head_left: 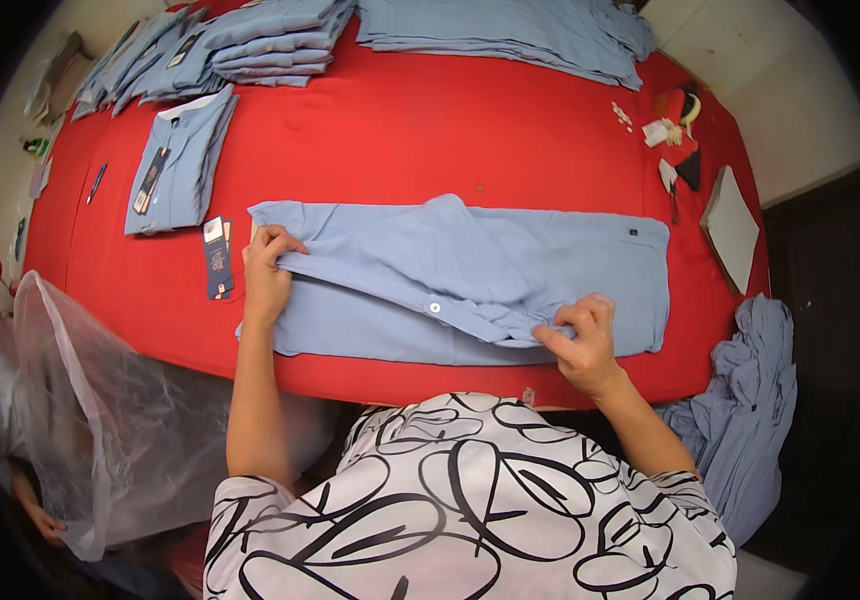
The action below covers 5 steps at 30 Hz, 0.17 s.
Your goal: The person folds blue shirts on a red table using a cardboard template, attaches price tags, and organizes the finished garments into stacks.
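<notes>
Both hands, left hand at nine o'clock and right hand at four, are pinching the blue shirt in a tight grip, holding its fold flat on the red tabletop.

A dark blue hang tag lies on the red table at centre left — narrow, upright, white at its top. A similar dark tag rests on the folded shirt above it. A clear plastic bag — crumpled — fills the lower left.
</notes>
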Tool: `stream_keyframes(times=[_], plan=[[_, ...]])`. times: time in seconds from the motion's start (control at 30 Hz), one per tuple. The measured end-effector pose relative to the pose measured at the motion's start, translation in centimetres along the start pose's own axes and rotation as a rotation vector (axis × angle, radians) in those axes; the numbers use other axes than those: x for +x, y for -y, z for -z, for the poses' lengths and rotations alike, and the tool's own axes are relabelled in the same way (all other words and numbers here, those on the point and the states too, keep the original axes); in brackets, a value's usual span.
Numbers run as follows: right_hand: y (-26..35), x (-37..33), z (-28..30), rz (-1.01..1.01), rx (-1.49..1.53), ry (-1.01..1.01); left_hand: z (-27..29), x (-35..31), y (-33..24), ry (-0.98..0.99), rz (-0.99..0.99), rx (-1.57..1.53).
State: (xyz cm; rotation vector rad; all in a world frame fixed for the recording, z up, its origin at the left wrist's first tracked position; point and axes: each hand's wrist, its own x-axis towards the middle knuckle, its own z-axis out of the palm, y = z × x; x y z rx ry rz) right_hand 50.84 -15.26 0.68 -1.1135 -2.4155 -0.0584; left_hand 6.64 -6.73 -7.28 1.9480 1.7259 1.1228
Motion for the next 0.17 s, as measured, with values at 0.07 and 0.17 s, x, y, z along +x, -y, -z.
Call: stream_keyframes(times=[0.07, 0.17], plan=[[0.2, -0.1, 0.1, 0.022, -0.002, -0.002, -0.1, 0.3, 0.3, 0.03, -0.038, -0.005], [-1.5, -3.4, -1.4, -0.062, 0.169, 0.154, 0.1, 0.4, 0.6, 0.128, -0.021, 0.03]])
